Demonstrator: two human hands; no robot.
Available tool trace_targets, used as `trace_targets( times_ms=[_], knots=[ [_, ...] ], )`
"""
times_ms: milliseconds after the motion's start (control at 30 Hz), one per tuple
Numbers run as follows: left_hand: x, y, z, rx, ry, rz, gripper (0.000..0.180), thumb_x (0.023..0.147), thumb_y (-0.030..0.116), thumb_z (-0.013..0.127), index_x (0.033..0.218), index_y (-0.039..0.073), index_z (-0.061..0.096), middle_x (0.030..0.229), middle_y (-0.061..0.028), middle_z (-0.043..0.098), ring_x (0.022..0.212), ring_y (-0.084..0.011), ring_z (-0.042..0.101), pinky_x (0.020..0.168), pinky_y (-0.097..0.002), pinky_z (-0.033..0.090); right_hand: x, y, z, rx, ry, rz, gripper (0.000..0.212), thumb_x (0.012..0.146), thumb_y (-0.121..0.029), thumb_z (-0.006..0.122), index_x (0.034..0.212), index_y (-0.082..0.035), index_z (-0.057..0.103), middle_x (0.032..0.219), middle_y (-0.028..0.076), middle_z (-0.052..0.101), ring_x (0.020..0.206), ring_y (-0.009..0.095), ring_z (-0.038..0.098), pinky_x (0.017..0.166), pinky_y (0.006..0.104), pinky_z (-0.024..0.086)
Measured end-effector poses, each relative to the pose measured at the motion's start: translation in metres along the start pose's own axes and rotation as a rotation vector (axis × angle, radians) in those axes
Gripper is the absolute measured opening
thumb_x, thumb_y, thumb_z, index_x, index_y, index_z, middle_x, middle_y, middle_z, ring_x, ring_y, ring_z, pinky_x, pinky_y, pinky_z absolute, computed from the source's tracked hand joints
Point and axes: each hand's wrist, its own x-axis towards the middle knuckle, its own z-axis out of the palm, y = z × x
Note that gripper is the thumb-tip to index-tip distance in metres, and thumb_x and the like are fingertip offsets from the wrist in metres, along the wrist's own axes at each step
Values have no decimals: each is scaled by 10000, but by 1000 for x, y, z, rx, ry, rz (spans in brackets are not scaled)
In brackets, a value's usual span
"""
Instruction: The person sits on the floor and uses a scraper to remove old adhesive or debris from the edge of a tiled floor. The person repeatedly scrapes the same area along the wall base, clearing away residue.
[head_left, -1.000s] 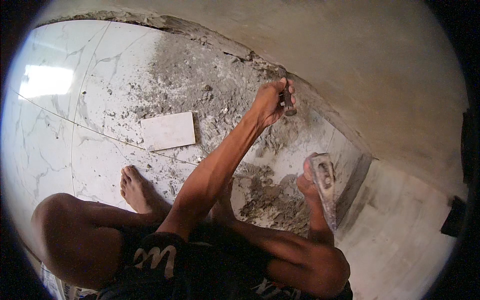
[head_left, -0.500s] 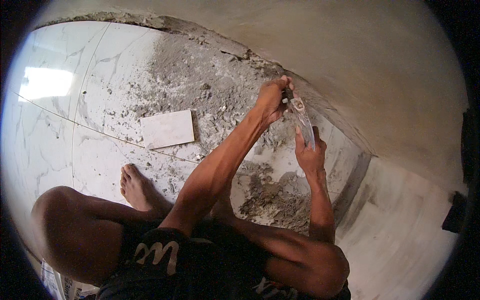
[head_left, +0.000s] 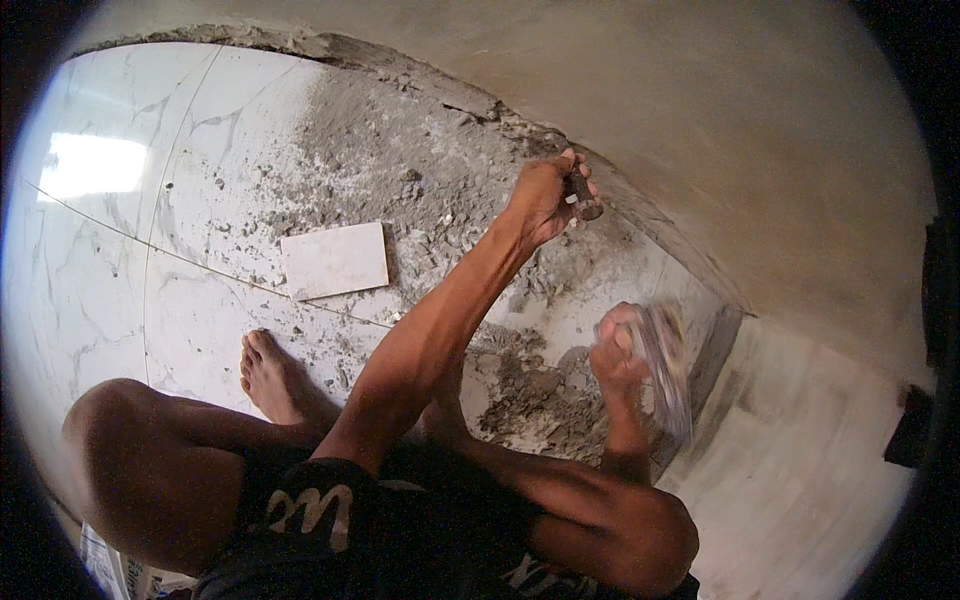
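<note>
My left hand is closed round a short, dark metal chisel, whose blunt round head sticks out toward me. Its other end is against the foot of the wall, mostly hidden by my fingers. Lower right, my right hand grips a long silvery metal tool, smeared by motion, so its exact kind does not show. The tool is apart from the chisel. Grey rubble lies beside my left hand along the wall base.
A small white tile piece rests on the marbled floor tiles. Damp-looking mortar crumbs lie between my legs and the right wall. The plastered wall curves along the far side; my bare foot is at left.
My right hand has swung the silvery tool back from the chisel head, down and to the right. My left hand keeps the chisel in nearly the same place.
</note>
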Motion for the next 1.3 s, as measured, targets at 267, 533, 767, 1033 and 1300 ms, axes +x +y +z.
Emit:
trace_targets(
  times_ms=[267,533,767,1033,1300],
  knots=[
    [10,0,-1,10,6,44,180,976,205,369,937,72,483,772,-30,523,664,-177,515,622,-347,468,18,-1,4,-169,-213,315,304,878,-240,541,999,39,536,844,145,600,786,234,577,706,385,456],
    [17,-6,-15,-24,-2,29,192,978,216,363,941,63,473,758,-37,522,670,-181,528,605,-333,475,49,-17,17,-179,-291,223,143,870,-142,496,831,-31,577,866,176,626,868,278,612,712,394,460],
    [7,-7,-2,39,7,31,197,974,220,382,939,55,483,746,-31,521,656,-175,519,583,-332,465,-22,49,14,158,-78,217,247,865,-212,555,966,13,569,802,165,605,694,329,576,648,398,456],
    [-7,1,-12,193,13,85,175,957,218,431,935,65,515,756,-7,533,623,-153,521,542,-309,443,26,-15,1,-219,-174,218,269,873,-213,568,1010,18,576,822,170,654,703,364,635,643,420,487],
    [-21,21,-22,234,43,106,208,955,221,438,971,37,533,735,-6,541,606,-133,515,533,-270,443,41,-17,2,-73,-296,-6,162,890,-177,570,905,-18,544,592,86,535,451,178,532,417,306,400]
  ],
)
